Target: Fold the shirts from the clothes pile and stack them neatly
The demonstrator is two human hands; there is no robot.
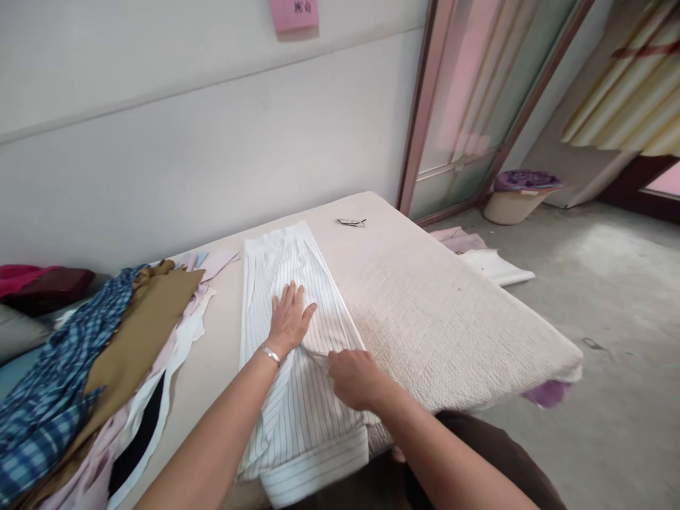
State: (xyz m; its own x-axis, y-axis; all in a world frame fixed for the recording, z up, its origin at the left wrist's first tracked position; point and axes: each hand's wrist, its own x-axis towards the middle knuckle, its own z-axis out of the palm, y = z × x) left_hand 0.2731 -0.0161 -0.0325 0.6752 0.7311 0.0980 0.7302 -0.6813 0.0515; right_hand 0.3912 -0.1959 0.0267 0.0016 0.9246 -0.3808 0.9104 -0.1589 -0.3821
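A white garment with thin dark stripes (313, 418) lies lengthwise on the padded table (425, 304), its near end hanging over the front edge. My left hand (288, 319), with a silver bracelet at the wrist, rests flat on the striped cloth, fingers spread. Just to its right, my right hand (353, 379) is closed, pinching a raised fold of the same garment. The fold stretches between the two hands. Some of the cloth beneath my hands is hidden.
Folded clothes, among them a blue plaid piece (85, 354) and a brown piece (143, 333), lie along the table's left side. Eyeglasses (351, 222) sit near the far edge. Cloth pieces (494, 266) and a bin (518, 202) are on the floor at right.
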